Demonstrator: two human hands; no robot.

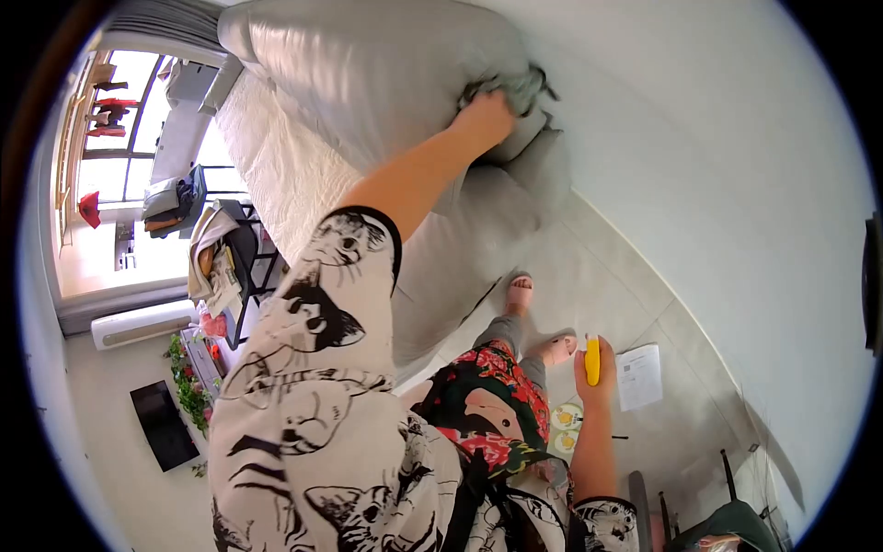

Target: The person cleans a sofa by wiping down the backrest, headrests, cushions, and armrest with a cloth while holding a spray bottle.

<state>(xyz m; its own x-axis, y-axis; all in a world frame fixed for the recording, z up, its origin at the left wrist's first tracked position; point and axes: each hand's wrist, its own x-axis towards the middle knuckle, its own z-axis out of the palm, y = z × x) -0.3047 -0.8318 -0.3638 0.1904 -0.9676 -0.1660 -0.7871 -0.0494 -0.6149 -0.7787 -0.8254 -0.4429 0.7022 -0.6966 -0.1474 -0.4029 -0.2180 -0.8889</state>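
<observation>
While the left grip (494, 115) is up at the far end of the grey sofa (368, 55), its fingers are bunched round a grey-green cloth (526, 90). Cloth lies against the sofa, sticking out past the far side of the fist; fingertips hidden, so exact pinch unclear. Right grip (593, 379) is well apart, lower right, above the floor (602, 267), closed round a yellow tool (593, 359). Tool sits upright in the view across the fist, its far end poking out. Paper (640, 377) on floor, just right of that grip. Two round items (566, 417), pale with yellow centres, on floor, nearer and slightly left. Containers: dark green one (736, 526) at near right, open-looking, something pinkish showing in it, can't tell what. Far left, black chair (245, 253) carries clothes (213, 241). Cream cover (285, 152) on sofa seat.
</observation>
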